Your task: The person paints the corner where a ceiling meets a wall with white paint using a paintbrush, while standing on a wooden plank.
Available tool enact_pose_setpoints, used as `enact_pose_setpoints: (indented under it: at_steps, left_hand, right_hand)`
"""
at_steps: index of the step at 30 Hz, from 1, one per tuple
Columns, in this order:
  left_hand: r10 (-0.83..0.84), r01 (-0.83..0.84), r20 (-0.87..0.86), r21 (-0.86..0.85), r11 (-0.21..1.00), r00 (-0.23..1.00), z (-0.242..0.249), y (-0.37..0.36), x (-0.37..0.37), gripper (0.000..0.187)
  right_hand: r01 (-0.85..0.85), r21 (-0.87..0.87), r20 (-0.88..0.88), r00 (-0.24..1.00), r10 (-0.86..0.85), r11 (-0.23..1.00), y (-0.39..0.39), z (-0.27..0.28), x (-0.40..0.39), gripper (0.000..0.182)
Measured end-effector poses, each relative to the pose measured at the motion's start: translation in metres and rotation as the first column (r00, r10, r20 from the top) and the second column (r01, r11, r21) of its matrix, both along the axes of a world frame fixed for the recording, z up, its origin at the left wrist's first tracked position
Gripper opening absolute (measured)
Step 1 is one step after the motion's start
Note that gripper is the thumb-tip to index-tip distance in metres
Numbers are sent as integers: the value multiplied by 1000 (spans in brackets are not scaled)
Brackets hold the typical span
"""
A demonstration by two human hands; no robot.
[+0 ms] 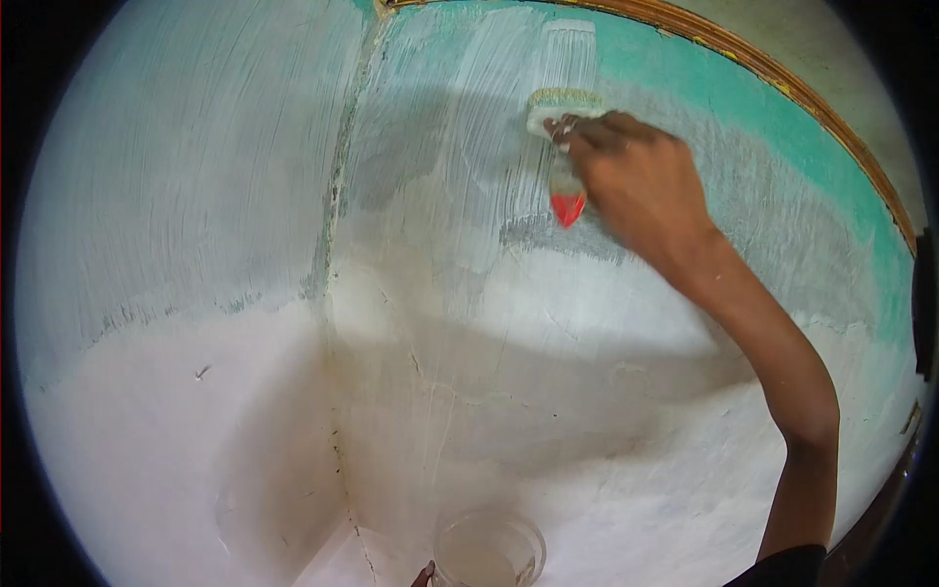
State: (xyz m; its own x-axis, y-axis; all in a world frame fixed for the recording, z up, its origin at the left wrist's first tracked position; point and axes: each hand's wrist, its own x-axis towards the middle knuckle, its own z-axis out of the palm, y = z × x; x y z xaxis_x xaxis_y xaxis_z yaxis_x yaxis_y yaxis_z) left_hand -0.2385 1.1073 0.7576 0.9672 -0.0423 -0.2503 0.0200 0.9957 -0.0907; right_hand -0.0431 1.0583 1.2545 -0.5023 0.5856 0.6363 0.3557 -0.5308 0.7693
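Observation:
My right hand is closed around a wide paintbrush, whose bristles press upward against the upper wall. The brush handle ends in a red tip below my fingers. White streaks run down the green paint around the bristles. At the bottom edge, a fingertip of my left hand shows at the rim of a clear round tub. Pale liquid paint fills part of the tub. The rest of my left hand lies out of frame.
Two walls meet at a cracked corner seam. A brown wooden trim curves along the top right, with a strip of green paint beneath it. The lower wall is white, with fine cracks. A small hook-like piece sticks out at left.

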Motion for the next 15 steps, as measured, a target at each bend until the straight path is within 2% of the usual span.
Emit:
enact_pose_setpoints:
  at_steps: [4,7,8,11,15]
  left_hand:
    - [7,-7,2,6,1000,1000,-1,0,-3,87]
    - [3,-3,6,1,1000,1000,-1,-2,-5,87]
    - [3,-3,5,0,1000,1000,-2,-1,-6,87]
    - [6,-6,7,-1,1000,1000,-2,-3,-7,87]
    - [0,0,5,-12,1000,1000,-2,-5,-8,87]
  right_hand:
    - [94,100,62,993,-100,991,-14,36,-41,18]
    - [-85,12,155,985,82,996,-15,71,-44,17]
    - [31,60,31,999,-33,998,-17,78,-62,25]
    - [39,57,-43,998,-36,998,-7,94,-64,25]
    - [116,39,27,993,-117,993,2,103,-36,24]
